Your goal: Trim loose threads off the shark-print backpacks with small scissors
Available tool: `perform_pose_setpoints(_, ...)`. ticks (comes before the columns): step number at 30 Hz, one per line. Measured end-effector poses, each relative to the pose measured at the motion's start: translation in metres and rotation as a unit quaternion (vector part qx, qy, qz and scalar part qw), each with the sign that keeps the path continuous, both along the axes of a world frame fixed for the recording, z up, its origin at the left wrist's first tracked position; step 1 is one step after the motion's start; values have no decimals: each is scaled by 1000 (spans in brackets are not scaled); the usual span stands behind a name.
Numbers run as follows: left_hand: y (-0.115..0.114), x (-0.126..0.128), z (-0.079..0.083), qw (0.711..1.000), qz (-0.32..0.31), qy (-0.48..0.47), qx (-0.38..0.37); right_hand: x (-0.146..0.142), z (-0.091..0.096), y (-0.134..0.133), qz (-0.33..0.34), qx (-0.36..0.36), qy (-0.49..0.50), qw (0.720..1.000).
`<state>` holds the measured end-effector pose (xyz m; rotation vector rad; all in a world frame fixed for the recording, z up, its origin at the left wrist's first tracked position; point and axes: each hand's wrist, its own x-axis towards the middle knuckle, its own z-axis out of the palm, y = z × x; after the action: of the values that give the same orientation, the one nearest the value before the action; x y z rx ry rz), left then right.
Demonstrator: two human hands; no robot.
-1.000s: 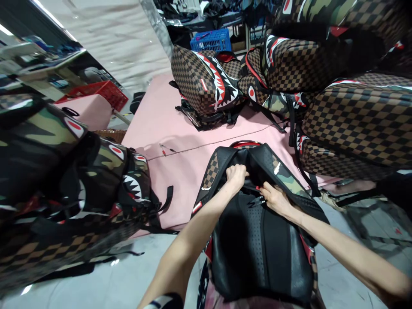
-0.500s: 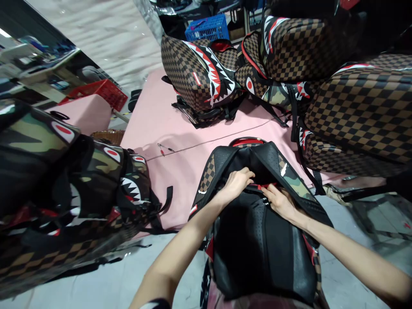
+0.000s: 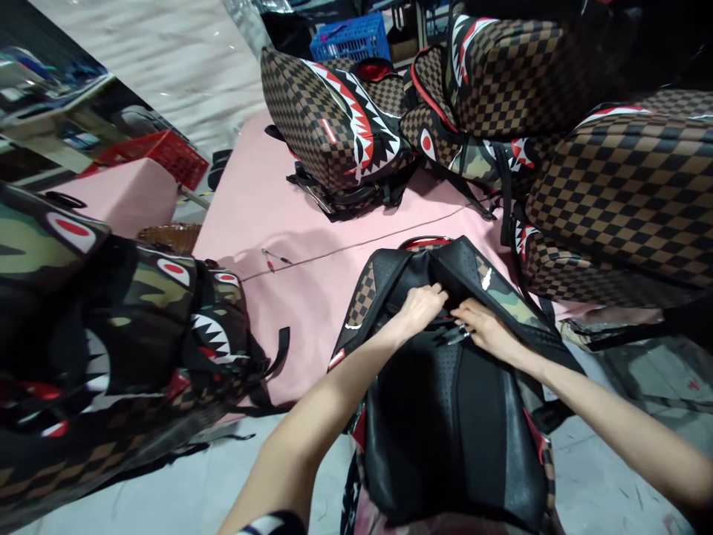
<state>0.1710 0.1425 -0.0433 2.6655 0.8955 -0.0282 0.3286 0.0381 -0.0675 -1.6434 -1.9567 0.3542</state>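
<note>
A black-backed backpack (image 3: 423, 431) lies in front of me with its padded straps spread toward the table. My left hand (image 3: 424, 306) is closed, its fingertips pinching at the edge of the backpack's upper back opening. Close beside it, my right hand (image 3: 483, 327) is closed too, its fingertips at the same edge. A small dark tool with a metallic shine (image 3: 454, 336) sticks out under the right fingers; blur hides its exact kind. What lies inside the opening is hidden. Checkered and camouflage patches (image 3: 362, 299) show on the straps.
Several checkered shark-mouth backpacks (image 3: 312, 111) are heaped at the back and right of the pink table (image 3: 317, 245). Camouflage ones (image 3: 145, 297) are stacked at left. A small red-tipped tool (image 3: 270, 261) lies on the table. Behind are a blue crate (image 3: 350, 39) and a red crate (image 3: 186, 157).
My hands have shifted slightly closer together at the opening. The red edging between them is mostly hidden now, and more of the dark shiny tool shows under my right hand.
</note>
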Motion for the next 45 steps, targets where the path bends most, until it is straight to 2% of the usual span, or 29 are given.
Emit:
perform_pose_setpoints(2,-2,-9,-1,998,39,-43,-23,16,8,14,-5,14,10,1000)
perform_pose_setpoints(6,-5,-20,-9,984,136,-100,-62,34,25,36,-12,3,-53,999)
perform_pose_setpoints(11,-6,-18,-15,968,217,-105,-78,25,42,47,41,-11,-90,995)
perform_pose_setpoints(18,-11,-18,-4,950,277,-114,-88,8,46,67,165,15,-189,968)
perform_pose_setpoints(25,-12,-20,-3,944,294,-118,-92,6,38,71,175,40,-181,967)
perform_pose_setpoints(33,-13,-20,0,946,280,-126,-103,5,37,75,192,38,-209,958)
perform_pose_setpoints(42,-11,-20,-4,944,270,-158,-106,2,29,77,201,55,-244,947)
perform_pose_setpoints(45,-20,-25,2,928,282,-220,-107,4,28,75,180,57,-243,952)
